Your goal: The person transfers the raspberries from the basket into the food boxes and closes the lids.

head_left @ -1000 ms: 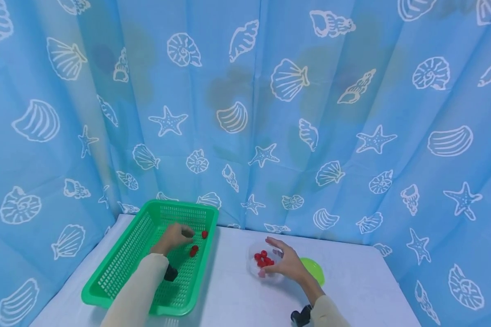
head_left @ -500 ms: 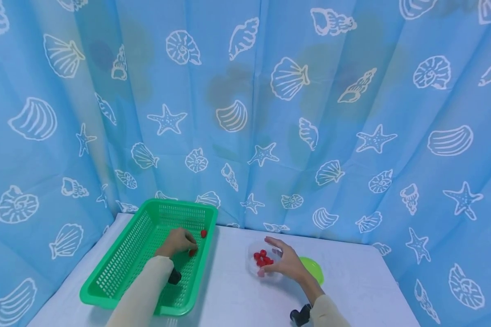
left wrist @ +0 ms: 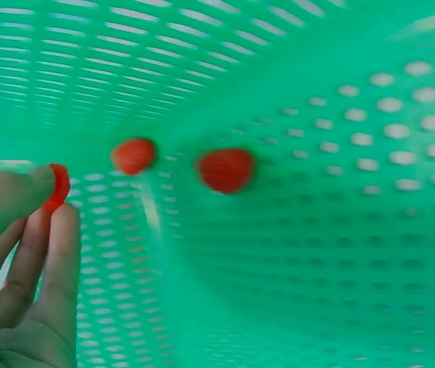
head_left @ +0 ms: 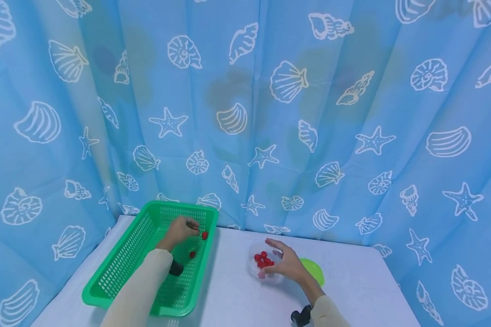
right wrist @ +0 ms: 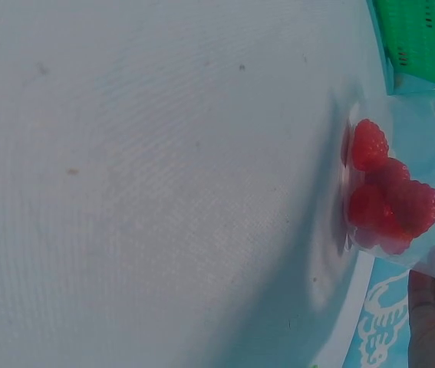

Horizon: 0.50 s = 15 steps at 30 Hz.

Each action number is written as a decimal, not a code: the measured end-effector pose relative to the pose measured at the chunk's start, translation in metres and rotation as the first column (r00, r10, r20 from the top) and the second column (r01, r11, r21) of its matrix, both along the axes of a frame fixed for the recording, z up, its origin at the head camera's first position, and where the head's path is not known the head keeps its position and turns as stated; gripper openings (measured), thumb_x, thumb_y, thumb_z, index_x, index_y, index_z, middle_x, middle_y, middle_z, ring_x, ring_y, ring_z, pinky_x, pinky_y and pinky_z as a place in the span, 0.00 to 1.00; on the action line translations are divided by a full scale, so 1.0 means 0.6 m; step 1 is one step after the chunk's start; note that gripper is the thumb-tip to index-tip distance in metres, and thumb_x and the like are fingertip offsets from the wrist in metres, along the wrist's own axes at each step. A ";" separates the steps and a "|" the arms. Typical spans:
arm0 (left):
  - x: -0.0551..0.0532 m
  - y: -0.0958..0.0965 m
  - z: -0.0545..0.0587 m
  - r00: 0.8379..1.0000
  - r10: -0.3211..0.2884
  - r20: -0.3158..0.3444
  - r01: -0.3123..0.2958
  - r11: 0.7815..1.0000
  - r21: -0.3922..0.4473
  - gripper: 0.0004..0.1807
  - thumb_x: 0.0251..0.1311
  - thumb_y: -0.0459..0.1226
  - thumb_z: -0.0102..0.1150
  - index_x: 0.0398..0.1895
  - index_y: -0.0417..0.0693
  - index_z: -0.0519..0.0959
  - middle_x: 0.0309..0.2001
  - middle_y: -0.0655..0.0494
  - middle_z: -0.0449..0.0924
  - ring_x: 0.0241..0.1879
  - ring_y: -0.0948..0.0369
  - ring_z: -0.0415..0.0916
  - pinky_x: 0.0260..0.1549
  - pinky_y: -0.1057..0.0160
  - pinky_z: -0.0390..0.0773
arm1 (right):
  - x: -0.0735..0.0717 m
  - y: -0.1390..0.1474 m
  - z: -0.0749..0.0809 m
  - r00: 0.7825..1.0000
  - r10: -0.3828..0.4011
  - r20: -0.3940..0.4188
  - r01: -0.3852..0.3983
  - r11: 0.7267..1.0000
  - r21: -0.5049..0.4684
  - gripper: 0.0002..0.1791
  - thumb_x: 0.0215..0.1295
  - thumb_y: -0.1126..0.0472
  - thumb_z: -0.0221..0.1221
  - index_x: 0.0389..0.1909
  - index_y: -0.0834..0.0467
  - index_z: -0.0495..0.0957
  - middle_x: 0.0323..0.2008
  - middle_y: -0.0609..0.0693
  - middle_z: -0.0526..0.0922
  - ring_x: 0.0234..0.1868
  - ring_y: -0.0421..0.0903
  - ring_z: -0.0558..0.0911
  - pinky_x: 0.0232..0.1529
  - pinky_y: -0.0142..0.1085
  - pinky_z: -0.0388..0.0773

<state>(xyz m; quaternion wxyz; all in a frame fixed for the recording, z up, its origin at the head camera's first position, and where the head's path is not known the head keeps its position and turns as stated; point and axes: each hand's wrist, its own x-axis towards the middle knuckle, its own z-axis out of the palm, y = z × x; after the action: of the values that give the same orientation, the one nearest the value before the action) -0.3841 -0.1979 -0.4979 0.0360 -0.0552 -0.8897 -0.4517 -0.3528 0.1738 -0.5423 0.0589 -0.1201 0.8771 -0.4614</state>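
Note:
In the left wrist view, thumb and fingertips of my left hand (left wrist: 29, 253) pinch a red raspberry (left wrist: 60, 187) inside the green plastic basket (head_left: 91, 293). Two more berries lie in the basket: one raspberry (head_left: 204, 235) near its right wall, another raspberry (head_left: 192, 254) closer to me. On the white table my right hand (head_left: 288, 263) grips a clear plastic cup (right wrist: 413, 115) from its right side, thumb and fingers spread around it. Several red raspberries (right wrist: 416, 207) sit at the bottom of this cup.
A bright green round lid (head_left: 312, 271) lies on the white table (head_left: 237, 299), partly behind the right forearm. Blue curtain (head_left: 245, 113) with white shell prints surrounds the table at the back and sides. Black camera mounts (head_left: 301, 315) are strapped at the wrists.
My left hand reached down to the two berries lying together, took one and drew back up and away, leaving the other there. My right hand and the cup stay in place.

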 end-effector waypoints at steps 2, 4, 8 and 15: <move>-0.006 0.006 0.016 1.000 -0.003 -0.022 0.003 1.000 0.019 0.13 0.57 0.30 0.66 0.46 0.35 0.83 0.38 0.50 0.84 0.40 0.53 0.81 0.39 0.53 0.81 | 0.000 0.000 -0.001 1.000 -0.002 0.002 0.002 1.000 0.003 0.55 0.38 0.51 0.79 0.71 0.45 0.64 0.69 0.46 0.66 0.69 0.59 0.63 0.55 0.53 0.76; -0.010 0.015 0.035 0.999 -0.007 -0.041 0.008 1.000 0.030 0.14 0.57 0.31 0.67 0.47 0.37 0.83 0.39 0.51 0.84 0.41 0.54 0.81 0.39 0.54 0.81 | 0.000 0.001 -0.001 1.000 -0.005 0.004 0.004 1.000 0.007 0.55 0.38 0.51 0.79 0.71 0.45 0.64 0.69 0.47 0.66 0.69 0.59 0.64 0.55 0.53 0.76; -0.014 0.040 0.068 0.994 -0.039 -0.101 0.044 0.998 0.041 0.14 0.58 0.33 0.66 0.47 0.39 0.83 0.40 0.51 0.84 0.41 0.54 0.81 0.40 0.54 0.81 | 0.001 0.000 -0.002 1.000 -0.011 0.012 0.011 1.000 0.010 0.55 0.38 0.51 0.80 0.71 0.45 0.64 0.69 0.47 0.66 0.69 0.59 0.64 0.55 0.52 0.76; -0.016 0.107 0.112 0.981 -0.081 -0.177 0.092 0.994 0.051 0.13 0.57 0.33 0.68 0.47 0.44 0.84 0.40 0.55 0.83 0.42 0.57 0.80 0.42 0.58 0.82 | 0.002 -0.002 0.000 1.000 -0.015 0.017 0.015 1.000 -0.003 0.56 0.37 0.52 0.80 0.72 0.45 0.63 0.69 0.47 0.66 0.68 0.59 0.64 0.53 0.50 0.78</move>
<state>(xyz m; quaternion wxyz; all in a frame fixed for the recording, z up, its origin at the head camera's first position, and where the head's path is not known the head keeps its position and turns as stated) -0.3936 -0.1339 -0.4307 0.0959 -0.1320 -0.8661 -0.4725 -0.3514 0.1727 -0.5425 0.0624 -0.1096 0.8766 -0.4644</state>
